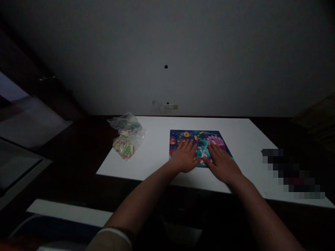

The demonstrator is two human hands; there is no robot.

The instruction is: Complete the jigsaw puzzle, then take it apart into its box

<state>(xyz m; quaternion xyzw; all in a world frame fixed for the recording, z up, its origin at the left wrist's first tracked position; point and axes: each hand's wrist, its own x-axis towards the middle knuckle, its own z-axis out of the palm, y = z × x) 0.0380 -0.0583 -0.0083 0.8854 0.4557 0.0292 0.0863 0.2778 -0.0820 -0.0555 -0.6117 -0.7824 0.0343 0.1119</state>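
A colourful jigsaw puzzle (204, 135) with cartoon pictures, among them a white rabbit and a purple shape, lies flat on the white tabletop (154, 146). My left hand (185, 156) rests on its left part, palm down with the fingers spread. On the right part lies my right hand (221, 161), also flat with its fingers stretched out. The two thumbs come close together near the rabbit at the front edge. Neither hand holds anything. Both hands cover some of the picture.
Clear plastic bags (127, 136) with coloured pieces inside lie at the table's left. A dark blurred-out object (290, 174) is on the right side. Behind the table stands a grey wall (209, 69) with a socket strip (171, 106).
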